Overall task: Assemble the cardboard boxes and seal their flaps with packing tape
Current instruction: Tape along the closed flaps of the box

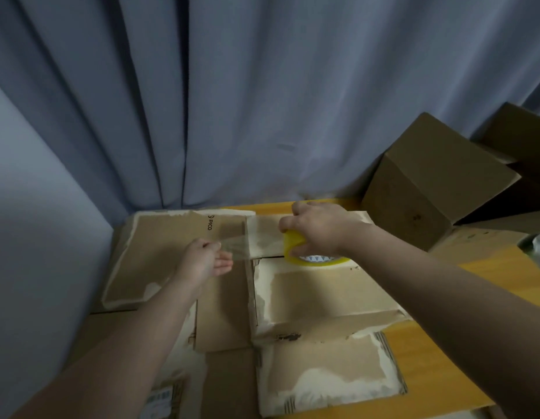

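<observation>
On the desk (438,352), close in front, a cardboard box (323,297) with flaps folded flat, seam seemingly not yet taped; behind right, assembled boxes (429,176) stacked. Tape roll (317,260) clamped in right hand (320,228) fingers; strip (235,246) stretched across the seam, end pinched by left hand (202,261). Yet to do, probably: pressing down, cutting.

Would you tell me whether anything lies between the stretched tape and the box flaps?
Nothing visible does: the tape strip, stretched from the left hand to the roll in the right hand, hangs over bare flaps.

"PICO" on cardboard flap (184,255)
</observation>
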Demonstrator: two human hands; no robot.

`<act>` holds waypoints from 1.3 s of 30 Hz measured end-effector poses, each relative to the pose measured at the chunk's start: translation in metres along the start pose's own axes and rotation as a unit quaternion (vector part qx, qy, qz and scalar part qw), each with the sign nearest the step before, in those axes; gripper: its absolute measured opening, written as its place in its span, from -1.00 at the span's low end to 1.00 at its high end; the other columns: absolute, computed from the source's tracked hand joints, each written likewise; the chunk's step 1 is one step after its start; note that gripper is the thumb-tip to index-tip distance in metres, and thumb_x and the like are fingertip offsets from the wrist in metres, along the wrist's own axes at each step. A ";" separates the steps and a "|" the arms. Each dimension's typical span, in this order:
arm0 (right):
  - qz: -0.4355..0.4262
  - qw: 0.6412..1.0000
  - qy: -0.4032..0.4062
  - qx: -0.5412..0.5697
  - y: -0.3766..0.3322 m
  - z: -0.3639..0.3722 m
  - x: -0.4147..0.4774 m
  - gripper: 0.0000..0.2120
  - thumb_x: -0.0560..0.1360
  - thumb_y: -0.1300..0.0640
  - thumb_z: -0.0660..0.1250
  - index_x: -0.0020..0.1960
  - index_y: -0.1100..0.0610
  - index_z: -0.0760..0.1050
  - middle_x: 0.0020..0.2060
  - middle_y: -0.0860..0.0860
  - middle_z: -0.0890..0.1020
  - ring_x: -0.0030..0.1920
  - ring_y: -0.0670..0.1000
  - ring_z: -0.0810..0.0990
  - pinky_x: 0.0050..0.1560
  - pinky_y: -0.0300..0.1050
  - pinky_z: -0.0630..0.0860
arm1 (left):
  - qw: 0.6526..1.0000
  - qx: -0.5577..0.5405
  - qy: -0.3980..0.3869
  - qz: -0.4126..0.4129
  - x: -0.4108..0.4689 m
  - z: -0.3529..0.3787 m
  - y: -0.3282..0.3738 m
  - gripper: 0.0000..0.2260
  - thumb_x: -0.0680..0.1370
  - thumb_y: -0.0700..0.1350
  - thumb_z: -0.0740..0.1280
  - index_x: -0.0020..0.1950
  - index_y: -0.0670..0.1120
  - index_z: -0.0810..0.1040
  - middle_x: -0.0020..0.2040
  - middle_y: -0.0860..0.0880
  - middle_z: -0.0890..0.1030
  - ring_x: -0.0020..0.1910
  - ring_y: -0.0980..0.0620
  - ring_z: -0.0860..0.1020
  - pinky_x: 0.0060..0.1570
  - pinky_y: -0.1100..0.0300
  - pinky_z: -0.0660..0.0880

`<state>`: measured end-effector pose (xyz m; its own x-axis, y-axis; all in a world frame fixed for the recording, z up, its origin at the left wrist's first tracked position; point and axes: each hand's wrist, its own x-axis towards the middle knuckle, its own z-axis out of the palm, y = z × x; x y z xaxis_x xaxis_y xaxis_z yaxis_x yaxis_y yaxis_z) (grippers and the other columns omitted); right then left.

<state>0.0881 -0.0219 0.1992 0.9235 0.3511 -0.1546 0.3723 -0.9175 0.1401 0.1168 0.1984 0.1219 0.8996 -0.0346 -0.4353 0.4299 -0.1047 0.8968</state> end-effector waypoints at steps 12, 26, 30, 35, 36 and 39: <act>0.044 0.991 0.068 0.110 -0.013 0.017 0.016 -0.49 0.49 -0.05 0.22 0.42 -0.01 0.23 0.25 0.03 0.44 0.18 0.15 0.48 0.05 -0.03 0.40 | 0.999 -0.012 0.004 -0.040 0.015 0.007 -0.050 -0.74 0.55 -0.16 0.34 0.13 -0.32 0.45 -0.20 -0.16 0.60 -0.33 0.04 0.62 -0.43 0.33 0.55; 0.192 0.941 0.172 0.217 -0.004 0.047 -0.005 -0.27 0.28 -0.50 0.21 0.22 0.00 0.49 0.11 0.01 0.55 0.16 0.12 0.47 0.12 0.02 0.42 | 0.998 0.031 0.059 -0.017 0.033 0.043 -0.078 -0.82 0.60 -0.13 0.28 -0.09 -0.14 0.29 -0.30 -0.08 0.45 -0.42 0.04 0.40 -0.54 0.30 0.37; 0.201 0.936 0.186 0.222 -0.004 0.051 -0.002 -0.21 0.23 -0.53 0.06 0.18 -0.01 0.50 0.09 0.00 0.56 0.12 0.12 0.50 0.09 0.05 0.46 | 0.987 0.116 0.046 -0.103 0.042 0.037 -0.087 -0.72 0.58 0.00 0.30 0.17 -0.16 0.41 -0.15 -0.09 0.50 -0.19 -0.06 0.50 -0.30 0.14 0.52; 0.199 0.930 0.189 0.244 -0.002 0.053 0.000 -0.22 0.21 -0.52 0.21 0.19 0.03 0.50 0.10 0.03 0.56 0.15 0.11 0.48 0.13 0.05 0.45 | 0.978 0.164 0.106 0.070 0.035 0.024 -0.080 -0.63 0.58 -0.09 0.30 0.33 -0.20 0.36 0.26 -0.13 0.46 0.19 -0.05 0.47 0.19 0.17 0.36; 0.189 0.926 0.192 0.264 -0.001 0.053 -0.001 -0.21 0.20 -0.50 0.28 0.19 0.04 0.50 0.11 0.03 0.56 0.15 0.11 0.48 0.14 0.05 0.45 | 0.981 0.127 0.087 0.115 0.027 0.028 -0.070 -0.66 0.60 -0.10 0.25 0.34 -0.18 0.36 0.24 -0.09 0.46 0.22 -0.03 0.45 0.17 0.21 0.33; 0.132 0.900 0.218 0.355 0.009 0.056 -0.006 -0.18 0.17 -0.37 0.44 0.27 0.09 0.45 0.15 0.02 0.48 0.19 0.06 0.46 0.16 -0.05 0.41 | 0.972 0.161 -0.100 0.138 0.006 0.046 -0.058 -0.43 0.56 0.00 0.31 0.50 -0.03 0.14 0.35 0.01 0.28 0.34 0.07 0.30 0.21 0.25 0.26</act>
<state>0.0803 -0.0426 0.1471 0.9774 0.0013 0.2115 0.1239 -0.8141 -0.5673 0.0936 0.1582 0.0642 0.9308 -0.2941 -0.2171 0.0988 -0.3696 0.9239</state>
